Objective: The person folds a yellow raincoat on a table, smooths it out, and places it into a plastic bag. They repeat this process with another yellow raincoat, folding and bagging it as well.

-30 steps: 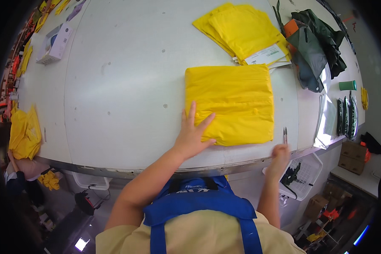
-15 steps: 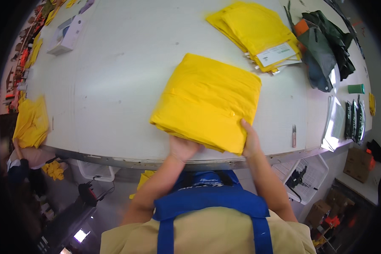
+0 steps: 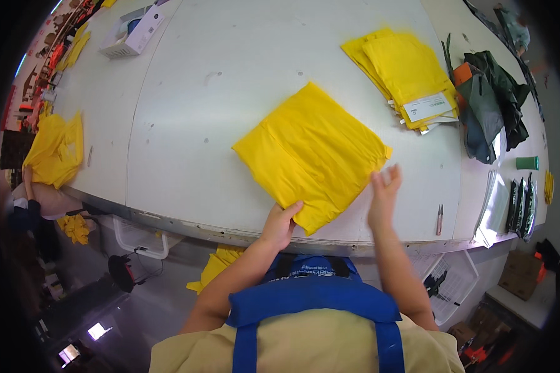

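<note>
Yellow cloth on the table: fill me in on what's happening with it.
A person stands at a white table with a folded yellow cloth lying at an angle. The left hand grips its near corner, while the right hand is open beside its right edge. A stack of similar yellow pieces lies farther back.

Plain yellow folded cloth (image 3: 311,155) on grey-white table (image 3: 186,124), green cup (image 3: 527,163)

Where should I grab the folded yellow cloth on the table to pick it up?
Probably take the folded yellow cloth by its near corner, coming from the table's front edge. It lies flat and turned diamond-wise, so that corner points toward you, where the left hand already touches it.
</note>
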Tool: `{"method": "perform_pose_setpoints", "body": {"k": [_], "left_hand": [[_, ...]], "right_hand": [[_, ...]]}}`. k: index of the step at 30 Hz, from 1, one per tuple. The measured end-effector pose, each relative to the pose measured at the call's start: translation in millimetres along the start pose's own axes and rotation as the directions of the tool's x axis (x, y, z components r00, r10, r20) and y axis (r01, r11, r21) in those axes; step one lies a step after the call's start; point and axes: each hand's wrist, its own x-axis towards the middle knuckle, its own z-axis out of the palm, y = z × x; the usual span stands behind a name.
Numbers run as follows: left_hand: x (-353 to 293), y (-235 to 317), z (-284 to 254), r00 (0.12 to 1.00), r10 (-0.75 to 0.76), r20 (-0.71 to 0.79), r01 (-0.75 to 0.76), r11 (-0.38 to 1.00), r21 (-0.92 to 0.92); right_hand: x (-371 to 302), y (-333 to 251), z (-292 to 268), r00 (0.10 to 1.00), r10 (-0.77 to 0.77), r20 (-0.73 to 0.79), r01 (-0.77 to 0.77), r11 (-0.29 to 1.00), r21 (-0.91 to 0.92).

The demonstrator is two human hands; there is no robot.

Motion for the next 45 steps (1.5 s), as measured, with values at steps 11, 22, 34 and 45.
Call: {"method": "perform_pose_setpoints", "body": {"k": [11, 22, 34, 45], "left_hand": [[-12, -2, -35, 0.994, 0.011, -0.107, -0.004, 0.998, 0.065], [-21, 21, -38, 0.980, -0.189, -0.063, 0.193, 0.978, 0.076], [16, -43, -6, 0.973, -0.008, -0.231, 0.069, 0.964, 0.257], [-21, -10, 16, 0.751, -0.629, 0.203, 0.432, 0.699, 0.570]], "right_hand": [[79, -38, 4, 0.351, 0.447, 0.823, -0.279, 0.889, -0.363], [31, -4, -12, 0.226, 0.678, 0.700, -0.602, 0.662, -0.447], [-33, -28, 27, 0.682, 0.103, 0.724, 0.665, 0.327, -0.672], [-61, -15, 18, 0.607, 0.129, 0.784, 0.793, -0.040, -0.608]]}}
